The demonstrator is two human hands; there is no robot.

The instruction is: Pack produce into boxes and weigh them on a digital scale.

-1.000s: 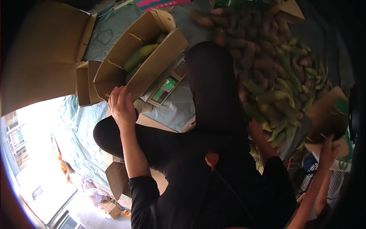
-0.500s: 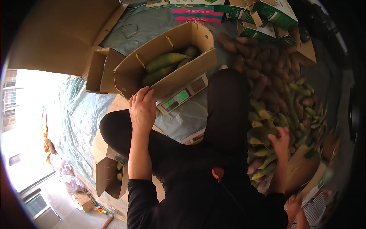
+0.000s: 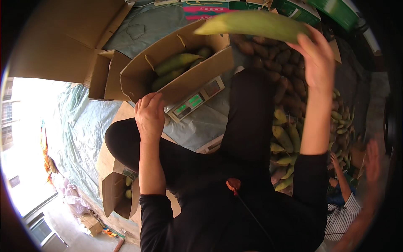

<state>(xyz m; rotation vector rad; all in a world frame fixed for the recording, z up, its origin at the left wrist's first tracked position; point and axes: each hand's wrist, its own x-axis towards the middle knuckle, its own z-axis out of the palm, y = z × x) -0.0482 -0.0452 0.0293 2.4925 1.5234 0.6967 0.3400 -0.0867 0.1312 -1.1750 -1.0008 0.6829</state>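
My right hand (image 3: 317, 59) is raised at the upper right, gripping the thick end of a long green radish (image 3: 252, 26). Its pale, tapered tip points left, above the right end of an open cardboard box (image 3: 201, 69), and motion blurs it slightly. Several green radishes (image 3: 174, 64) lie inside that box. My left hand (image 3: 150, 113) holds the box's near left corner, with its fingers bent over the edge. Beneath the box's near side, a scale (image 3: 195, 101) shows its lit green display.
Right of my knee lie a heap of reddish-brown roots (image 3: 287, 63) and a pile of green radishes (image 3: 283, 138). A smaller carton (image 3: 113, 191) with radishes stands at my left. Green boxes (image 3: 294, 10) are at the back. At lower right are another person's striped shirt (image 3: 342, 216) and a blurred hand (image 3: 372, 161).
My right hand has come up from the radish pile to the upper right, now holding a radish. My left hand stays on the box corner. Another person's hand has risen at the right.
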